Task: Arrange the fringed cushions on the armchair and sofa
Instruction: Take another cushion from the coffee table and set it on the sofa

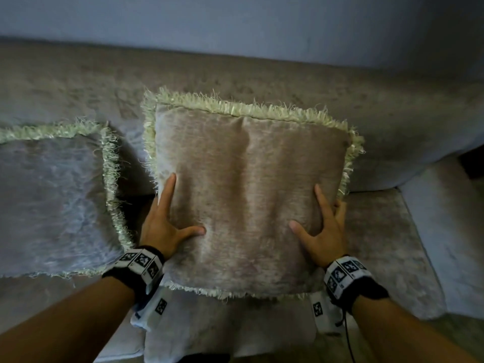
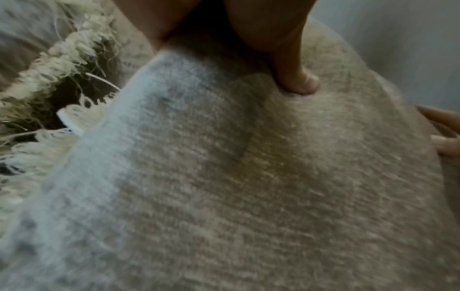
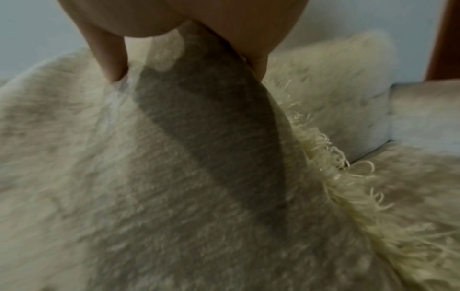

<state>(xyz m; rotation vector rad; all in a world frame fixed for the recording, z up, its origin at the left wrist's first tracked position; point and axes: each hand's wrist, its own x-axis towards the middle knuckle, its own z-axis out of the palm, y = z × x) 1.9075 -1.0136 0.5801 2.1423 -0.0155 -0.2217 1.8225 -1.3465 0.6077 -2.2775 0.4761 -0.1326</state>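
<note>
We extend both arms forward: left forearm from the lower left, right forearm from the lower right. Our left hand and right hand grip opposite side edges of the cushion. On each hand, the thumb spreads inward and presses the front face, the index finger lies straight, and the remaining fingers pass behind the edge.

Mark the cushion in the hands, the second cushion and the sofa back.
held cushion (image 1: pixel 246 179), head view, centre of front face.
second cushion (image 1: pixel 49 195), head view, centre of its face.
sofa back (image 1: pixel 78 82), head view, bare upper fabric.
</note>
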